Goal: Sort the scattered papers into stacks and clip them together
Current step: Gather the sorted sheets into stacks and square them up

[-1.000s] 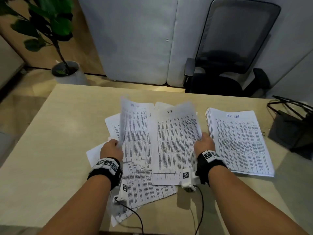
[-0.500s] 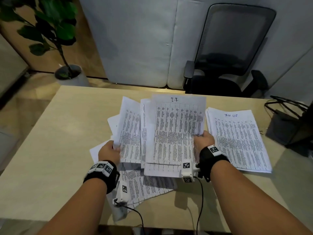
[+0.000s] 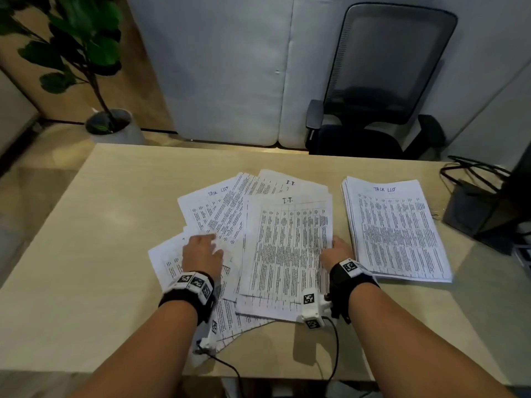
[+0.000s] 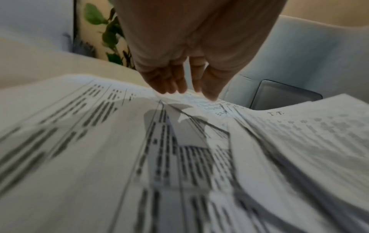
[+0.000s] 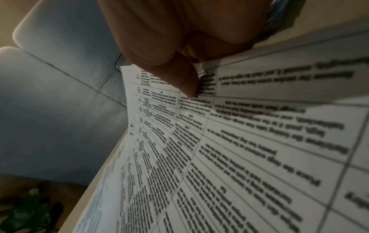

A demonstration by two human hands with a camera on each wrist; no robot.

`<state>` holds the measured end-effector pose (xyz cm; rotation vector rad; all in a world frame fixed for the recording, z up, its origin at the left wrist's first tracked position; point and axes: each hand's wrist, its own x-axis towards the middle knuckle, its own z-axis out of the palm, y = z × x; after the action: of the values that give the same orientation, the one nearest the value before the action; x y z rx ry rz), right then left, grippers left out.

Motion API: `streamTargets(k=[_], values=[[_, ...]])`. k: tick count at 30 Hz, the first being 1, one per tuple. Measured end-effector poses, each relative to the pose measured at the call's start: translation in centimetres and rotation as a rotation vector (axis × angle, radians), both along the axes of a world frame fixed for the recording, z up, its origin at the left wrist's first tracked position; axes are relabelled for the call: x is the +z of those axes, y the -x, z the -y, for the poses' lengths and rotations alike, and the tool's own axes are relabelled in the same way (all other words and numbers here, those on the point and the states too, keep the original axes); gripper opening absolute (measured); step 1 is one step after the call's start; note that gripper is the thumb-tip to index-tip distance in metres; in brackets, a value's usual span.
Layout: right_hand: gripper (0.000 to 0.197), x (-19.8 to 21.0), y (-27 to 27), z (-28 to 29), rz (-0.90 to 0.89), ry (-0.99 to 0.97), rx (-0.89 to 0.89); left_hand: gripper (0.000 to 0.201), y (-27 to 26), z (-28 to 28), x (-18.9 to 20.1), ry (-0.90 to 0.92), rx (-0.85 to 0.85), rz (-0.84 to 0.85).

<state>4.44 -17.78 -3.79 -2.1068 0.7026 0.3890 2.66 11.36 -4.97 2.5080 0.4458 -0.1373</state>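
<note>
While the right hand point(image 3: 336, 251) pinched the right edge of the top "I.T." sheet point(image 3: 287, 254), thumb point(image 5: 179, 78) curled on top of the print w/ the other fingers hidden beneath, so grip was closed on that sheet. Sheet lay flat on the scattered papers point(image 3: 218, 216), reaching away from the thumb toward the left hand point(image 3: 202, 254). L hand hovered low over the scattered pile, fingers point(image 4: 169, 82) fairly straight, slightly spread, pointing down; tips at or just above the paper, contact couldn't be confirmed from the wrist view (blurred). Nothing held in L hand. Scattered papers fanned out past the L fingertips and under the palm, some headed "TASK LIST", some "I.T.", overlapping at diff angles. Sorted stack point(image 3: 396, 231) w/ "TASK LIST" on top sat just beside the R hand on its outer side, squared up, apart from the loose pile, not touching the I.T. sheet as far as visible. All on a light wood table point(image 3: 100, 239). Beyond the fingertips: office chair point(image 3: 382, 81) at the far table edge, potted plant point(image 3: 83, 58) far left on the floor, dark stand w/ cables point(image 3: 471, 205) past the stack on the R. No clip visible.
</note>
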Motion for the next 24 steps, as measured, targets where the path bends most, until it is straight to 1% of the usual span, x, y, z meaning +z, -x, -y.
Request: streamTargets(k=[1, 2, 4, 5, 6, 7, 8, 10, 11, 13, 15, 17, 18, 19, 21, 24], values=[[0.05, -0.1, 0.3, 0.1, -0.025, 0.012, -0.002, 0.053, -0.5, -0.3, -0.2, -0.088, -0.023, -0.024], [0.048, -0.2, 0.5, 0.2, -0.044, 0.015, -0.004, 0.065, -0.9, -0.6, -0.2, -0.141, -0.046, -0.087], [0.048, -0.6, 0.8, 0.4, -0.049, -0.014, -0.044, 0.084, -1.8, -0.9, 0.1, -0.193, -0.074, -0.266], [0.048, -0.8, 0.8, 0.5, -0.04, -0.039, -0.073, 0.089, -2.3, -0.9, 0.2, -0.215, -0.079, -0.338], [0.045, -0.8, 0.9, 0.6, -0.032, -0.056, -0.093, 0.09, -2.7, -0.9, 0.3, -0.224, -0.078, -0.375], [0.038, -0.8, 0.7, 0.7, -0.032, -0.066, -0.105, 0.088, -3.0, -0.9, 0.4, -0.218, -0.066, -0.38], [0.029, -0.7, 0.6, 0.8, -0.028, -0.063, -0.103, 0.083, -3.2, -0.8, 0.3, -0.167, -0.043, -0.349], [0.019, -0.2, 0.3, 1.1, -0.013, -0.062, -0.082, 0.067, -3.3, -0.5, 0.3, -0.002, 0.013, -0.231], [0.016, 0.0, 0.1, 1.3, -0.001, -0.072, -0.077, 0.054, -3.1, -0.4, 0.5, 0.033, 0.038, -0.183], [0.012, 0.4, -0.3, 1.3, 0.012, -0.08, -0.061, 0.03, -2.6, -0.4, 1.2, 0.045, 0.089, -0.099], [0.013, 0.5, -0.6, 1.2, 0.01, -0.06, -0.045, 0.021, -2.0, -1.1, 1.6, 0.082, 0.152, -0.083], [0.026, 0.2, -0.9, 1.0, -0.002, -0.037, -0.044, 0.015, -1.2, -2.0, 1.9, 0.161, 0.218, -0.17], [0.029, 0.1, -1.0, 0.8, -0.017, -0.02, -0.046, 0.009, -0.8, -2.4, 2.1, 0.207, 0.235, -0.23], [0.03, 0.1, -1.1, 0.6, -0.042, 0.002, -0.041, 0.009, -0.2, -2.6, 2.3, 0.245, 0.239, -0.274], [0.036, -0.3, -1.0, 0.2, -0.113, 0.054, -0.016, 0.019, 0.9, -2.6, 2.4, 0.329, 0.228, -0.368], [0.044, -0.7, -0.9, -0.3, -0.157, 0.132, 0.017, 0.027, 2.1, -2.4, 2.6, 0.506, 0.185, -0.584]])
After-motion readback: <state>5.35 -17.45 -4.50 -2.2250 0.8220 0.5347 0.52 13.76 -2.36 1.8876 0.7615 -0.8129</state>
